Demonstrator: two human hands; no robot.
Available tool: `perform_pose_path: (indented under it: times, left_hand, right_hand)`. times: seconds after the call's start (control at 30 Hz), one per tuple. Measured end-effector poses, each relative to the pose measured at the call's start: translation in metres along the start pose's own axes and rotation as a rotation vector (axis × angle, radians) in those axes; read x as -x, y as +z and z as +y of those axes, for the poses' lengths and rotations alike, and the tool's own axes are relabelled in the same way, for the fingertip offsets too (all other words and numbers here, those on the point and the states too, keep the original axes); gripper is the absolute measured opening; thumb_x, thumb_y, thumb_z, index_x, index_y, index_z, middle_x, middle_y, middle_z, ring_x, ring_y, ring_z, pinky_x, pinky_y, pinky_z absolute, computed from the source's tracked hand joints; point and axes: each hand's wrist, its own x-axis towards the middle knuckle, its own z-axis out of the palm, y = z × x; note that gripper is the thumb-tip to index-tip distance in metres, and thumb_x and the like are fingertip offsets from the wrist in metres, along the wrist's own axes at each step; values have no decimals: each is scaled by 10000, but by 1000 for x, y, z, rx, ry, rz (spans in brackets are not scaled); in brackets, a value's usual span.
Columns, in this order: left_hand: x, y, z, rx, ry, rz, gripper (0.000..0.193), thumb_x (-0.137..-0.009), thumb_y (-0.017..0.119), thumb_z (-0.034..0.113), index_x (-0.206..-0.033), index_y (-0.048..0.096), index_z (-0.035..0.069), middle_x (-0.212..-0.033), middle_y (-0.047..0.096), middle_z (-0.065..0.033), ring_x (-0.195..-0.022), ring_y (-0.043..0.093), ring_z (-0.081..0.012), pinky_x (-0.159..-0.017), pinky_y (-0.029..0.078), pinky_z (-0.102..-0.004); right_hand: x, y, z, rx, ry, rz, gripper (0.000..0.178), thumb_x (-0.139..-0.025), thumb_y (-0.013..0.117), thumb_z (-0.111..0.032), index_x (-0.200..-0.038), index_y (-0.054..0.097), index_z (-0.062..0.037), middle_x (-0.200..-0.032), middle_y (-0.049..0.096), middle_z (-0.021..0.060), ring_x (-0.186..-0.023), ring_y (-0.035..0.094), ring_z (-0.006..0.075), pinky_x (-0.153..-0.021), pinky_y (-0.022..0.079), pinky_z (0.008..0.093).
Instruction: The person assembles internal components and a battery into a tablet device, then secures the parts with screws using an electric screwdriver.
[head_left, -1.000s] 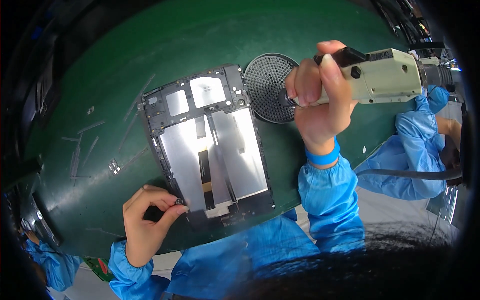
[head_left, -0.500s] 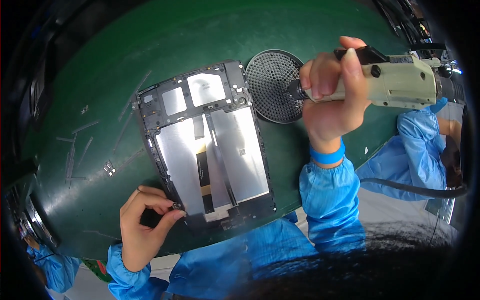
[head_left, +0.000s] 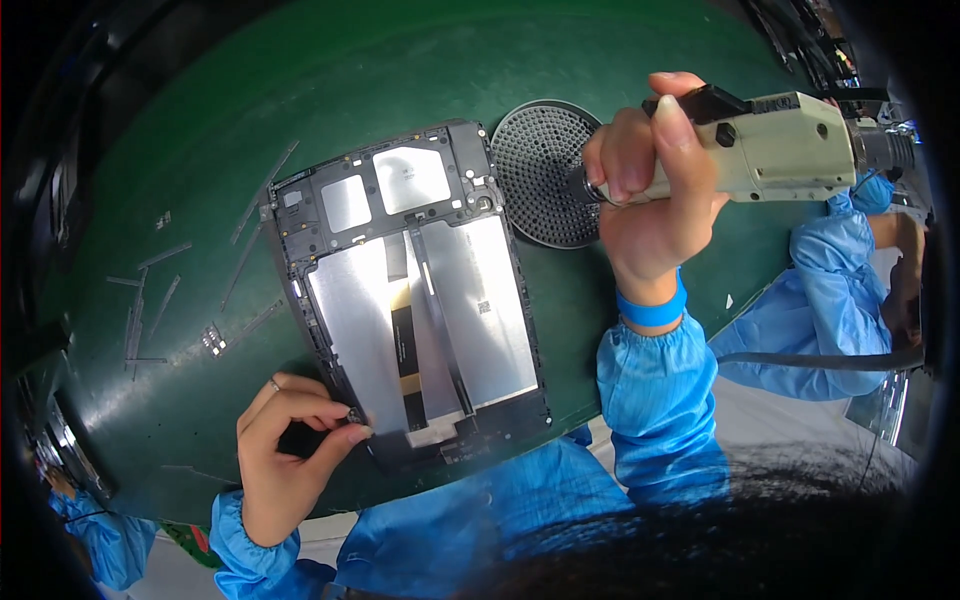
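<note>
A tablet-like device with its back off (head_left: 480, 310) lies on the green table, showing silver plates, a black frame and a dark flat cable running down its middle. At its lower left edge, my left hand (head_left: 290, 430) pinches thumb and forefinger together on a small dark part (head_left: 354, 416); its exact kind is too small to make out. My right hand (head_left: 660, 190) is wrapped round a cream electric screwdriver (head_left: 780, 160) with a black lever. The tool's nose reaches over a round grey perforated screw tray (head_left: 535, 150), and its tip is hard to see there.
Several thin dark strips (head_left: 165, 255) lie scattered on the left of the table, with a small metallic part (head_left: 214, 341) among them. A thick grey cable (head_left: 820, 360) crosses at the right. Blue-sleeved people (head_left: 840, 270) sit at the right and lower left.
The screwdriver and my right hand have shifted slightly left over the tray. My left hand keeps its pinch at the device's edge, almost unmoved.
</note>
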Motion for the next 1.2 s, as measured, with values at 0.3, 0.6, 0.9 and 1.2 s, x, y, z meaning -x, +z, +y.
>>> perform_pose_path:
  times: [0.3, 0.6, 0.9, 1.2]
  left_hand:
    - [0, -4, -2, -25, 34, -9, 280, -721, 874, -61, -922, 688, -4, -921, 650, -95, -776, 635, -157, -716, 523, -263]
    - [1, -2, -5, 68, -10, -4, 249, -763, 846, -59, -945, 683, -9, -925, 657, -93, -800, 676, -161, -734, 555, -263]
    - [12, 15, 1, 139, -88, 51, 234, -820, 819, -41, -972, 642, -19, -919, 650, -90, -809, 666, -117, -699, 546, -246]
    - [23, 36, -3, 277, -36, -50, 235, -837, 815, -5, -1014, 661, -24, -992, 654, -74, -851, 678, -141, -742, 584, -259]
  right_hand:
    - [-6, -2, 2, -194, -5, -19, 172, -917, 709, -68, -1032, 630, 32, -634, 541, 50, -459, 461, 110, -445, 436, 296]
    - [-2, -8, 0, -250, 7, -125, 141, -919, 700, -63, -995, 609, 14, -610, 525, 43, -474, 470, 117, -464, 432, 301]
    - [3, -4, -5, -135, -110, -82, 271, -1005, 562, -229, -1159, 601, -10, -621, 390, -21, -527, 384, 95, -508, 368, 299]
    - [72, 27, -80, -542, 89, -581, 336, -1092, 442, -300, -1273, 545, -37, -649, 441, -17, -543, 424, 85, -540, 395, 268]
